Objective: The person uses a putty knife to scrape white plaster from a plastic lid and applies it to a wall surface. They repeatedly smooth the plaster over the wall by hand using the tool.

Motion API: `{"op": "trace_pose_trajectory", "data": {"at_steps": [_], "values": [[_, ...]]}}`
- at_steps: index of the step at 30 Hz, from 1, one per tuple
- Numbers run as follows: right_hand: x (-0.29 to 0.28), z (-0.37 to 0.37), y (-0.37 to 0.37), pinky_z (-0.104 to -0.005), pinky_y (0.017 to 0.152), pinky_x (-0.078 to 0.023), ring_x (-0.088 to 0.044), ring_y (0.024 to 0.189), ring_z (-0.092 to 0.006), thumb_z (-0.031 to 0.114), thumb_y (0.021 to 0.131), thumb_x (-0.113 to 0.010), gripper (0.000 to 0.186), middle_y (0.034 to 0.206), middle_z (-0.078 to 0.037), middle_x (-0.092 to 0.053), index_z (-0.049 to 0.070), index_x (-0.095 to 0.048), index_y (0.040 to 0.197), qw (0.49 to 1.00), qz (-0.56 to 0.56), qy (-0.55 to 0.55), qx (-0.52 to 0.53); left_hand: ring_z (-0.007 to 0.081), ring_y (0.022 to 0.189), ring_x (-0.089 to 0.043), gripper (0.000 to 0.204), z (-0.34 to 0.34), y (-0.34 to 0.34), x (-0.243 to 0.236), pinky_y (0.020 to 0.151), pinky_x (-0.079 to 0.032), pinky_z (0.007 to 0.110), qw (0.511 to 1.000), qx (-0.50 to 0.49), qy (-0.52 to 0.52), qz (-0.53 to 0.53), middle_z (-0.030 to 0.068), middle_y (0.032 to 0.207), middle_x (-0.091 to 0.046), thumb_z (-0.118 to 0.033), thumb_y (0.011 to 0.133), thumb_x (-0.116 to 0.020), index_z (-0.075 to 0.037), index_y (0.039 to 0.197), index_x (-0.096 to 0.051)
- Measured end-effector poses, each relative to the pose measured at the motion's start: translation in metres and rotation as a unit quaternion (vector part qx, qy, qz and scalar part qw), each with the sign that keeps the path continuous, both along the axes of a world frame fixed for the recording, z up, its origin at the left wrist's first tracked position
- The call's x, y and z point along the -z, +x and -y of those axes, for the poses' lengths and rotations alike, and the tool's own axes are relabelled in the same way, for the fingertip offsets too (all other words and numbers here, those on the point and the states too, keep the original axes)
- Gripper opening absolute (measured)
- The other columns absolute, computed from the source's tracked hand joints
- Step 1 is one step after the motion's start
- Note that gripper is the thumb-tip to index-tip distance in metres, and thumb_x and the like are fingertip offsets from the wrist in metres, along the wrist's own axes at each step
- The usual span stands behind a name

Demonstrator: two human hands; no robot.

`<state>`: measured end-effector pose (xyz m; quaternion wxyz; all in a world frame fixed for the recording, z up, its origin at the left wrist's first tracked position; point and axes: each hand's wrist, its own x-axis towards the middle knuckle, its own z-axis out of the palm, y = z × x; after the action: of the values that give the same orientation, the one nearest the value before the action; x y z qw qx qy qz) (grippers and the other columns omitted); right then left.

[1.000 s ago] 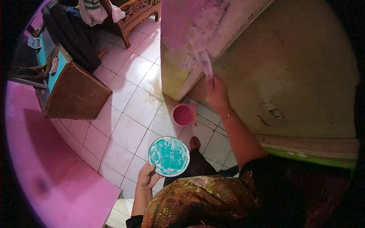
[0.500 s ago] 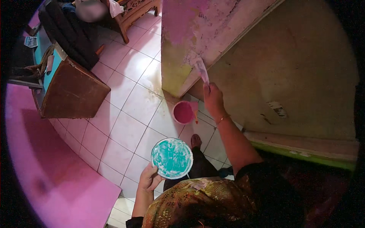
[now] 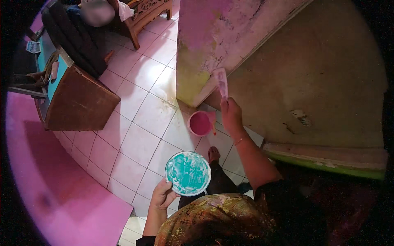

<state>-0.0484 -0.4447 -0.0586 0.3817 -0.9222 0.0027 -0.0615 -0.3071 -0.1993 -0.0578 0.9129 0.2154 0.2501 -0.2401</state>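
Turquoise paint smears the inside of a round white dish (image 3: 188, 173) held low in the view, at about six o'clock; the left hand (image 3: 163, 196) grips its near rim, fingers curled up around the edge and thumb on top, so the dish sits level above the pale tiled floor (image 3: 141, 108). Just past the dish, a bare foot (image 3: 213, 154) rests on the tiles. Farther on, toward twelve o'clock of the dish, a small pink pot (image 3: 200, 123) full of pink paint stands on the floor at the foot of the wall corner (image 3: 193, 88). At one o'clock the right hand (image 3: 231, 115) reaches up, fingers closed around the handle of a flat paintbrush (image 3: 221, 82), whose pink bristles touch the wall's edge. Off at ten o'clock stands a brown wooden cabinet (image 3: 78, 100).
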Motion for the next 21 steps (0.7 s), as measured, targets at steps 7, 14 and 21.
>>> {"op": "trace_pose_trajectory", "data": {"at_steps": [7, 14, 21], "values": [[-0.020, 0.034, 0.029, -0.0451, 0.064, -0.045, -0.059, 0.071, -0.0404, 0.025, 0.095, -0.048, 0.029, 0.074, -0.023, -0.058, -0.001, -0.053, 0.085, 0.996, -0.015, -0.080, 0.025, 0.0355, 0.112, -0.056, 0.070, 0.000, -0.003, 0.011, 0.089, -0.049, 0.053, 1.000, 0.009, 0.003, 0.004, 0.0199, 0.129, -0.050, -0.026, 0.083, -0.068, 0.002, 0.136, -0.032], [-0.014, 0.011, -0.006, -0.0449, 0.063, -0.045, -0.058, 0.069, -0.0400, 0.024, 0.095, -0.048, 0.027, 0.071, -0.022, -0.056, -0.001, -0.053, 0.085, 0.999, 0.040, 0.016, 0.025, 0.0340, 0.112, -0.056, 0.070, 0.000, -0.005, 0.010, 0.088, -0.051, 0.049, 1.000, -0.007, 0.006, 0.012, 0.0215, 0.129, -0.049, -0.026, 0.083, -0.066, 0.003, 0.136, -0.032], [0.016, 0.043, 0.019, -0.0472, 0.065, -0.045, -0.060, 0.074, -0.0420, 0.025, 0.095, -0.047, 0.028, 0.074, -0.024, -0.058, -0.001, -0.053, 0.087, 0.998, 0.004, -0.056, 0.018, 0.0333, 0.113, -0.055, 0.072, 0.003, -0.003, 0.010, 0.087, -0.051, 0.049, 1.000, -0.012, -0.009, 0.013, 0.0191, 0.130, -0.049, -0.023, 0.082, -0.068, 0.002, 0.137, -0.029]]}}
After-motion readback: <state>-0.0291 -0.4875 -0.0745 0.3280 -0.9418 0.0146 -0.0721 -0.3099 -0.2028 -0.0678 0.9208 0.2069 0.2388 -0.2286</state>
